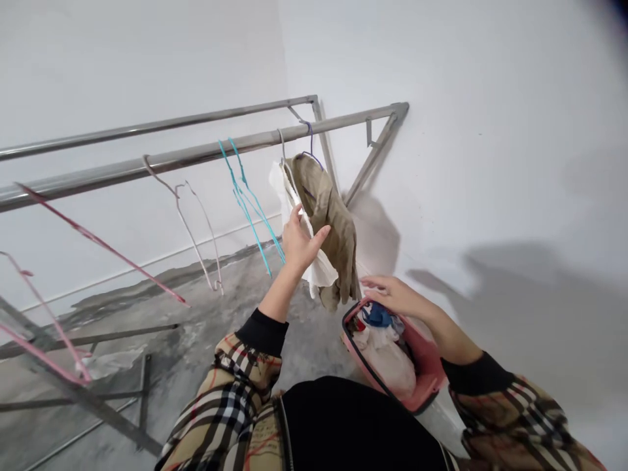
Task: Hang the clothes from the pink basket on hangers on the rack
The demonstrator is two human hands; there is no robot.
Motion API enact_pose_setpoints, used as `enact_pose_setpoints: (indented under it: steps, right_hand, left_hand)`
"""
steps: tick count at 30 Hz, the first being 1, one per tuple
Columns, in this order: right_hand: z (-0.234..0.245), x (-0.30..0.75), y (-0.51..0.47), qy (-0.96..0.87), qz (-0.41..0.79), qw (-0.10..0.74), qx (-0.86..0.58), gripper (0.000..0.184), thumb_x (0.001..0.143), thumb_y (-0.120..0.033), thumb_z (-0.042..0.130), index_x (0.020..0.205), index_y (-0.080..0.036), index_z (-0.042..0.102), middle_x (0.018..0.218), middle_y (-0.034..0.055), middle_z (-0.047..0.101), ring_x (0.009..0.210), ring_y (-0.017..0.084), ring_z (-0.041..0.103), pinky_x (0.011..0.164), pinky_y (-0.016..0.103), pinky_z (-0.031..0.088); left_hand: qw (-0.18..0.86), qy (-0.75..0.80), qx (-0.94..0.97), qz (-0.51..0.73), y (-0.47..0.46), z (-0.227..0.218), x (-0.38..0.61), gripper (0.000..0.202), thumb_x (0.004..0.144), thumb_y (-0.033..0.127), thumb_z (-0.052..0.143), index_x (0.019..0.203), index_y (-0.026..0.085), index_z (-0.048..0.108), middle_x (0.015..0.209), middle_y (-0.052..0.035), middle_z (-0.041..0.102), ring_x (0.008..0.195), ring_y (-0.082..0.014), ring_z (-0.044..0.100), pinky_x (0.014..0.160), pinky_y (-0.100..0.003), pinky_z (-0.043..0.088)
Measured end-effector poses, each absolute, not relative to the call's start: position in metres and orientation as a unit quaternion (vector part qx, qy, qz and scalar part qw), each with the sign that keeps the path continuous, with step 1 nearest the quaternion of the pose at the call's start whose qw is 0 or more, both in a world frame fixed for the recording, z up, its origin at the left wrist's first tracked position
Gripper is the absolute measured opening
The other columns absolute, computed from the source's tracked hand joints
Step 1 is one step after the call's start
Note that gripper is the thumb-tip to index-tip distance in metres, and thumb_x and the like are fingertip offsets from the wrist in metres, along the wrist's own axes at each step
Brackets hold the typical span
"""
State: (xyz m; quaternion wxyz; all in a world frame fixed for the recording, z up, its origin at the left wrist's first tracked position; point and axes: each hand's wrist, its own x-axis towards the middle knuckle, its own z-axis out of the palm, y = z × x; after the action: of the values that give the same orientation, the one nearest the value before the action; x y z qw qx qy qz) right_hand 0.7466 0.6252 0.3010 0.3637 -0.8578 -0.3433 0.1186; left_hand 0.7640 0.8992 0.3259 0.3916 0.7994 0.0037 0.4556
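The left hand (301, 241) was open, fingers spread and thumb out, its palm side against a white cloth (320, 275), not clenched on anything that could be seen. The white cloth hung behind and beside a khaki cloth item (326, 222), both draped from a pale wire hanger (282, 145), with a purple wire hanger (310, 139) hooked just beside it, on the nearer steel rail (196, 159) of a drying rack. The right hand (392, 294) lay lower down, its fingers over the rim of a pink tub (426, 366), though whether it was gripping that rim I could not tell. Inside the tub sat a white plastic bag (385, 360) and a blue item (377, 315). Along the rail to the left hung teal wire hangers (244, 208) and a pink wire hanger (98, 241), all empty, above a stained concrete floor (314, 347) beside a white wall (490, 131).
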Motion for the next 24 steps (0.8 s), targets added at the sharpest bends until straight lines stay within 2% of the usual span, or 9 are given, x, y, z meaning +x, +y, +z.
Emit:
enact_pose_setpoints:
  steps: [3, 7, 10, 12, 14, 20, 24]
  right_hand:
    - [0.330, 0.754, 0.664, -0.394, 0.082, 0.401, -0.823, 0.039, 0.088, -0.040, 0.054, 0.117, -0.018, 0.068, 0.110, 0.0098, 0.073, 0.097, 0.024, 0.067, 0.086, 0.039, 0.052]
    - [0.358, 0.763, 0.709, -0.422, 0.014, 0.459, -0.782, 0.037, 0.089, -0.039, 0.053, 0.116, -0.018, 0.067, 0.108, 0.0091, 0.072, 0.092, 0.020, 0.067, 0.082, 0.035, 0.053]
    - [0.372, 0.773, 0.742, -0.397, -0.027, 0.507, -0.764, 0.039, 0.089, -0.040, 0.053, 0.118, -0.017, 0.066, 0.106, 0.0091, 0.072, 0.089, 0.018, 0.066, 0.083, 0.034, 0.052]
    - [0.378, 0.780, 0.763, -0.375, -0.020, 0.543, -0.751, 0.042, 0.089, -0.040, 0.053, 0.121, -0.016, 0.064, 0.109, 0.0096, 0.071, 0.091, 0.018, 0.066, 0.085, 0.034, 0.052]
    - [0.380, 0.785, 0.784, -0.364, -0.001, 0.569, -0.738, 0.043, 0.088, -0.040, 0.055, 0.121, -0.014, 0.063, 0.110, 0.0101, 0.069, 0.094, 0.018, 0.064, 0.086, 0.033, 0.050]
    - [0.385, 0.785, 0.819, -0.377, -0.030, 0.531, -0.758, 0.026, 0.086, -0.037, 0.058, 0.083, -0.014, 0.069, 0.075, 0.0025, 0.065, 0.077, 0.016, 0.057, 0.071, 0.027, 0.045]
    - [0.391, 0.782, 0.818, -0.361, -0.060, 0.523, -0.770, 0.030, 0.086, -0.038, 0.056, 0.069, -0.015, 0.067, 0.062, 0.0000, 0.058, 0.070, 0.014, 0.053, 0.065, 0.025, 0.040]
  left_hand:
    - [0.419, 0.062, 0.788, 0.447, 0.900, 0.326, 0.753, 0.080, 0.070, 0.064, 0.071, 0.127, 0.013, 0.049, 0.109, -0.0140, 0.063, 0.104, -0.0278, 0.060, 0.093, -0.044, 0.046]
    - [0.423, 0.071, 0.785, 0.447, 0.904, 0.327, 0.743, 0.060, 0.070, 0.062, 0.070, 0.105, 0.015, 0.056, 0.100, -0.0090, 0.061, 0.091, -0.0208, 0.059, 0.082, -0.034, 0.046]
    - [0.422, 0.097, 0.799, 0.419, 0.907, 0.326, 0.737, 0.050, 0.070, 0.062, 0.070, 0.086, 0.018, 0.055, 0.077, -0.0003, 0.056, 0.069, -0.0148, 0.052, 0.065, -0.027, 0.040]
    - [0.429, 0.104, 0.814, 0.377, 0.906, 0.324, 0.733, 0.045, 0.074, 0.061, 0.066, 0.072, 0.019, 0.050, 0.060, 0.0050, 0.045, 0.057, -0.0114, 0.042, 0.056, -0.025, 0.032]
    - [0.429, 0.100, 0.822, 0.362, 0.905, 0.321, 0.729, 0.045, 0.078, 0.057, 0.063, 0.061, 0.020, 0.043, 0.053, 0.0063, 0.037, 0.052, -0.0100, 0.036, 0.052, -0.025, 0.025]
    - [0.304, 0.027, 0.824, 0.478, 0.901, 0.301, 0.714, 0.042, 0.086, 0.039, 0.057, 0.054, 0.020, 0.038, 0.056, 0.0024, 0.041, 0.056, -0.0116, 0.039, 0.057, -0.026, 0.026]
    - [0.266, -0.026, 0.858, 0.438, 0.901, 0.279, 0.708, 0.038, 0.088, 0.031, 0.053, 0.054, 0.020, 0.042, 0.056, 0.0006, 0.042, 0.059, -0.0134, 0.042, 0.058, -0.026, 0.027]
